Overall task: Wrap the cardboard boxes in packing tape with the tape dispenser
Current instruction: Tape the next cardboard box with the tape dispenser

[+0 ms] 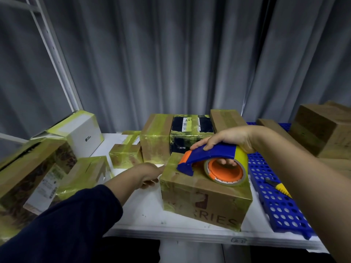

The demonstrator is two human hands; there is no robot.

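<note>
Tape in a yellowish film already covers most of the cardboard on the bench (144, 211): the large printed box at the left (28, 177), the low box beside it (85, 173), the small box (125, 154), the tall brown box (155, 137) and the dark box (190, 135) behind all show bands of it, so I judge those finished or close to it. The front box (205, 202), lettered on its near face, sits near the bench edge and is in hand now; tape shows on its top, corners and lower edge, though bare brown remains across the middle of the near face. The right hand (224, 141) grips the tape dispenser (212, 162), palm over the blue handle and fingertips curled into the orange core, with the blade end resting on the box top. The left hand (148, 175) holds nothing; one extended finger touches the box's left upper edge, seemingly steadying it. The brown boxes at far right (321, 128) look untaped, so they probably remain. A yellow knife (281, 188) lies on the blue perforated mat (275, 209).
</note>
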